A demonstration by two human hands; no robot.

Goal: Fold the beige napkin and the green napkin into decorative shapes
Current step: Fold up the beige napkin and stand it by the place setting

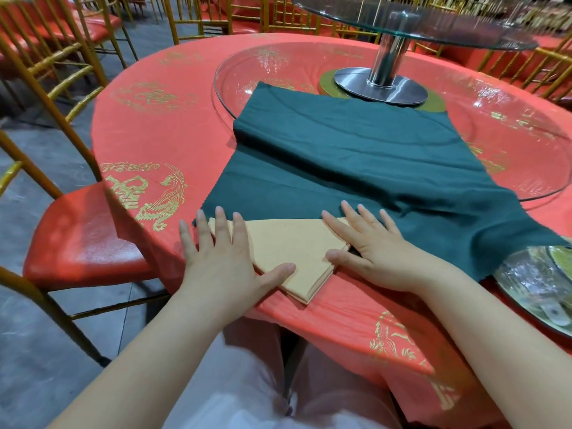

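Head camera shows you at the near edge of a round table (pixel 148 144) with a red and gold tablecloth. The beige napkin (pixel 294 252) lies at that near edge, already folded into a triangle of several layers, with its point toward you. Your left hand (pixel 223 258) is flat on its left part, fingers spread, thumb on the cloth. Your right hand (pixel 374 249) is flat at its right corner, partly on the beige cloth and partly on the green one. Both hands are open and pressing, not clamped on anything, and they are apart, with the beige triangle between them.

The green napkin (pixel 356 156) is spread behind the beige one, toward the middle of the table. It runs up over the rim of the glass turntable (pixel 526 168) and has a soft ridge across it, but no real fold that I can see.

So, as I judge it, the task is in an early part. The beige napkin has its first folds and is being flattened, but a decorative shape is not yet there. The green napkin is not yet started.
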